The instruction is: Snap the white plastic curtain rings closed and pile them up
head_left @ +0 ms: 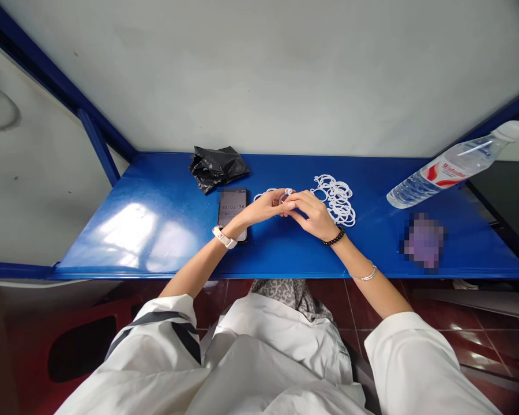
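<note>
My left hand (pixel 264 206) and my right hand (pixel 312 213) meet at the middle of the blue table (pixel 155 230). Both pinch a small white plastic ring (pixel 287 193) between the fingertips. A short chain of joined white rings (pixel 264 192) trails left from the hands. A loose pile of white rings (pixel 338 199) lies just right of my right hand. A phone (pixel 232 210) showing a timer lies flat beside my left wrist.
A crumpled black plastic bag (pixel 216 167) sits behind the phone. A clear water bottle (pixel 454 167) lies on its side at the far right. A blurred purple patch (pixel 424 241) covers something near the right front edge. A grey wall rises behind the table.
</note>
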`<state>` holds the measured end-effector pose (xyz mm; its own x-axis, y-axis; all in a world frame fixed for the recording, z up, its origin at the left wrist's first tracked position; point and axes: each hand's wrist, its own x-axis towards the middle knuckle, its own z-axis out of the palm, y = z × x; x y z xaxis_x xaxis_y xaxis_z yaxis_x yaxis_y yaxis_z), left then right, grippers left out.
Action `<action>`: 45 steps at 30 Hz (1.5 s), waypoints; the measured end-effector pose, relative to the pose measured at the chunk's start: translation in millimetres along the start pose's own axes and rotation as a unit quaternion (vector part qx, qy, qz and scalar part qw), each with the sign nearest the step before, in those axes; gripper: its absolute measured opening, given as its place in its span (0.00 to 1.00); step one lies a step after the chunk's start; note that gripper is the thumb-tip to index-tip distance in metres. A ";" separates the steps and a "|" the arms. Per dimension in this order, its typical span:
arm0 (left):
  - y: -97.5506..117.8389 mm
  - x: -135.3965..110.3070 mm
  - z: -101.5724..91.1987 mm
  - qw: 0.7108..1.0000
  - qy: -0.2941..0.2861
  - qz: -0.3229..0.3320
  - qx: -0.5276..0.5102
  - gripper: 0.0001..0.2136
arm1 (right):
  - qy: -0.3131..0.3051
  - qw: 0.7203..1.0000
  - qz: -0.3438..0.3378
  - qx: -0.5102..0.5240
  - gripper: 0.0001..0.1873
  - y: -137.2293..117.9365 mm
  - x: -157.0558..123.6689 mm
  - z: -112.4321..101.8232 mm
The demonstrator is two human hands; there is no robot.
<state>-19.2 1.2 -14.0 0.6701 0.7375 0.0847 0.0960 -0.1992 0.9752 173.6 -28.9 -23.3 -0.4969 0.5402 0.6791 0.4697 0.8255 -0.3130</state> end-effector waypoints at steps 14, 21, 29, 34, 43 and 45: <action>1.0 -2.9 0.0 0.999 -0.010 0.003 0.042 0.26 | 0.043 0.976 0.137 0.166 0.12 -8.2 -0.5 -5.0; -4.9 -2.6 0.6 1.000 -0.028 0.000 0.007 0.42 | 0.093 0.964 0.210 0.138 0.13 2.7 1.2 -5.1; -2.6 -3.3 1.9 1.000 -0.019 0.022 0.010 0.40 | 0.059 0.950 0.248 0.179 0.21 3.1 1.9 -1.6; 1.0 -3.4 3.6 0.998 0.026 0.011 0.062 0.32 | 0.086 0.944 0.264 0.180 0.23 5.9 1.4 -2.3; 2.5 -3.5 9.0 0.988 0.084 0.050 0.123 0.31 | 0.099 0.950 0.249 0.162 0.23 5.0 0.9 -1.6; 3.0 -3.5 9.7 0.987 0.088 0.056 0.121 0.32 | 0.105 0.951 0.243 0.163 0.23 4.8 0.8 -1.8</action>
<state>-14.1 -8.3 -13.3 0.5502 0.7983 0.2450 0.2151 -0.4190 0.8821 176.8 -24.8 -23.0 -0.1070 0.8540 0.5091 0.3391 0.5127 -0.7888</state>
